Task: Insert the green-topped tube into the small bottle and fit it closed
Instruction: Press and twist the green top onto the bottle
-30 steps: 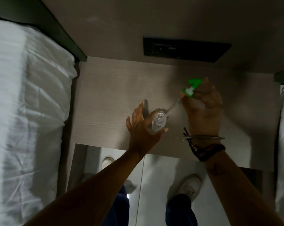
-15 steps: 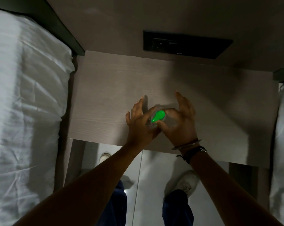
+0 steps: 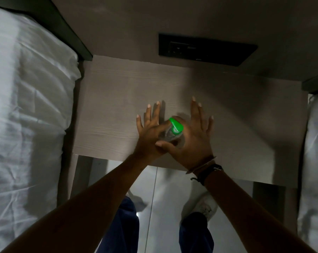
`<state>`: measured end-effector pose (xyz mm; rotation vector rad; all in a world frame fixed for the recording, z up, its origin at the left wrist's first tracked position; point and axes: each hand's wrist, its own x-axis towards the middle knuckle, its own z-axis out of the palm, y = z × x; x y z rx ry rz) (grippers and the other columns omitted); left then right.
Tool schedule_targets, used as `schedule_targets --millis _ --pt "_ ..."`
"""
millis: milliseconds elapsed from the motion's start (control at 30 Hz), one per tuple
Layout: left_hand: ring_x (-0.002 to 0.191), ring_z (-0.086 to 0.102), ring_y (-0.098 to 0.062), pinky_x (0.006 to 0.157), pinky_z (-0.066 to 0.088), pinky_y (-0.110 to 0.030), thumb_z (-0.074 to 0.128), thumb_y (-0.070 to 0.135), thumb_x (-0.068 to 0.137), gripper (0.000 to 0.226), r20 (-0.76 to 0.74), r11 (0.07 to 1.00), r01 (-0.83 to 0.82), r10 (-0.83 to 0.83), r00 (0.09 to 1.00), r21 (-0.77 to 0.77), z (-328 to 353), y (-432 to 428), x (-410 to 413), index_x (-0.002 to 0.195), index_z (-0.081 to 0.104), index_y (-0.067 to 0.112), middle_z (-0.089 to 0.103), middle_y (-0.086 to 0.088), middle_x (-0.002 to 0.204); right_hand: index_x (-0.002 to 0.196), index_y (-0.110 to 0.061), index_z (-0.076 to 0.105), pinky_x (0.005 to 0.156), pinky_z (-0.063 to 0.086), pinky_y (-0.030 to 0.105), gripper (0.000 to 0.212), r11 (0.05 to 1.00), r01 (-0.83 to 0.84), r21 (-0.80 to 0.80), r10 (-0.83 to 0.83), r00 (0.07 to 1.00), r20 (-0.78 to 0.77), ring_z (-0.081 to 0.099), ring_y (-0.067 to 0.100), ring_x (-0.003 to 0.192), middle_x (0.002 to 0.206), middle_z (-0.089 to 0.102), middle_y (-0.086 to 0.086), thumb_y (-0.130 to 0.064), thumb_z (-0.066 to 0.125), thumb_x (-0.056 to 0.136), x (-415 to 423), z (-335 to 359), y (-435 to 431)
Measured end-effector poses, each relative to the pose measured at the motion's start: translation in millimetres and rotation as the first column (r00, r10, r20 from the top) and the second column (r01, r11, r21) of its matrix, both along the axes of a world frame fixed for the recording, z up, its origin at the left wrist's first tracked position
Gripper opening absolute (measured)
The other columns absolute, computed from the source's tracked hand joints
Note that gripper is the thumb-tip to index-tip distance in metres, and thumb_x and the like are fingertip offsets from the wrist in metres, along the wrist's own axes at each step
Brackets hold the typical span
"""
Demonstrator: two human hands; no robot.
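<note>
view from above of a pale wood-grain worktop set between two beds with white sheets, the left bed and the right bed. a small clear plastic bottle stands near the front edge of the worktop, held between both hands. the bright green pump top sits on the mouth of the bottle, its nozzle pointing up-left in the view; the tube below it cannot be made out through the dim plastic. the left hand presses against the left side of the bottle, with its fingers straight, close together and pointing away from the person; only the thumb side touches the bottle. the right hand cups the right side of the bottle, its thumb laid across the front of the bottle and over the left hand, its other fingers extended and slightly spread, clear of the green pump top. a thin metal bangle and a dark cord bracelet circle the right wrist. on the wall behind the worktop is a black rectangular socket panel. below the worktop edge lie a light glossy floor, dark blue trouser legs and a white shoe.
</note>
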<state>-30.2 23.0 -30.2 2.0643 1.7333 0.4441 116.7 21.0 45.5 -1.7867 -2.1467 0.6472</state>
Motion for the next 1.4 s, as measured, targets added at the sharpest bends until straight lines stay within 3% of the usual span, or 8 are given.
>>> schedule_targets --millis 267,400,533,767,933,1133,1300,1400 --pt "0.145 -0.016 -0.027 0.109 -0.014 -0.053 0.047 0.074 0.075 0.066 -0.017 0.985 0.158 -0.16 0.987 -0.062 13.9 9.3 -4.1 0.135 0.041 0.046 0.0 -0.009 0.162 0.089 -0.016 0.07 0.111 0.012 0.069 0.047 0.991 0.119 0.056 -0.118 0.993 -0.016 0.018 0.029 0.143 0.156 0.031 0.009 -0.059 0.064 0.071 11.6 -2.0 -0.3" --pt "0.143 -0.02 -0.025 0.11 -0.015 -0.053 0.053 0.066 0.074 0.066 0.068 0.971 0.201 -0.193 0.979 -0.129 19.4 16.9 -8.7 0.136 0.043 0.044 -0.003 -0.008 0.162 0.126 -0.021 0.055 0.114 0.001 0.062 0.077 0.994 0.109 0.002 -0.109 0.994 -0.003 0.007 0.031 0.147 0.161 0.011 0.013 -0.074 0.059 0.07 4.3 -3.0 0.9" --pt "0.146 -0.018 -0.022 0.11 -0.016 -0.047 0.057 0.069 0.073 0.061 0.149 0.954 0.252 -0.228 0.962 -0.164 22.0 19.5 -11.8 0.128 0.05 0.045 -0.003 -0.001 0.162 0.14 -0.018 0.04 0.112 0.018 0.067 0.076 0.988 0.15 -0.018 -0.15 0.96 -0.236 0.019 0.031 0.145 0.158 0.024 0.012 -0.04 0.067 0.073 3.9 1.6 -2.7" --pt "0.144 -0.02 -0.017 0.11 -0.016 -0.048 0.059 0.055 0.076 0.068 0.22 0.939 0.29 -0.248 0.943 -0.184 20.0 23.2 -15.0 0.139 0.035 0.047 -0.009 0.007 0.159 0.124 -0.016 0.053 0.111 0.024 0.058 0.079 0.993 0.119 -0.008 -0.12 0.989 -0.082 0.022 0.036 0.142 0.157 0.021 0.018 -0.067 0.071 0.066 0.4 2.0 1.7" --pt "0.142 -0.019 -0.01 0.111 -0.016 -0.044 0.061 0.061 0.072 0.063 0.239 0.915 0.333 -0.279 0.93 -0.227 24.0 28.3 -13.7 0.131 0.047 0.044 -0.009 0.014 0.155 0.109 -0.016 0.051 0.105 0.031 0.06 0.049 0.992 0.11 0.065 -0.093 0.969 -0.228 0.037 0.043 0.133 0.148 0.04 0.02 -0.029 0.077 0.07 6.4 4.0 1.0" --pt "0.143 -0.017 -0.011 0.112 -0.014 -0.048 0.056 0.058 0.076 0.061 0.229 0.902 0.354 -0.3 0.926 -0.247 25.3 33.1 -14.4 0.134 0.042 0.047 -0.009 0.016 0.154 0.104 -0.015 0.062 0.107 0.034 0.05 0.071 0.981 0.194 -0.013 -0.194 0.973 -0.128 0.036 0.034 0.134 0.148 0.038 0.017 -0.072 0.067 0.061 1.9 3.0 3.1" --pt "0.142 -0.017 -0.007 0.111 -0.015 -0.043 0.057 0.068 0.069 0.064 0.262 0.892 0.363 -0.295 0.919 -0.268 24.0 35.1 -13.4 0.128 0.044 0.051 -0.008 0.019 0.152 0.1 -0.005 0.067 0.104 0.031 0.065 0.035 0.998 0.054 0.023 -0.048 0.976 -0.214 0.034 0.043 0.136 0.152 0.033 0.021 -0.023 0.066 0.07 9.8 2.5 -5.1" --pt "0.142 -0.016 -0.007 0.111 -0.015 -0.045 0.059 0.066 0.069 0.061 0.278 0.888 0.371 -0.297 0.914 -0.272 24.0 35.0 -13.6 0.125 0.039 0.055 -0.007 0.019 0.153 0.091 -0.006 0.068 0.103 0.032 0.061 0.036 0.985 0.169 0.038 -0.162 0.977 -0.14 0.036 0.041 0.135 0.148 0.044 0.014 -0.031 0.077 0.067 9.4 4.6 -3.5"
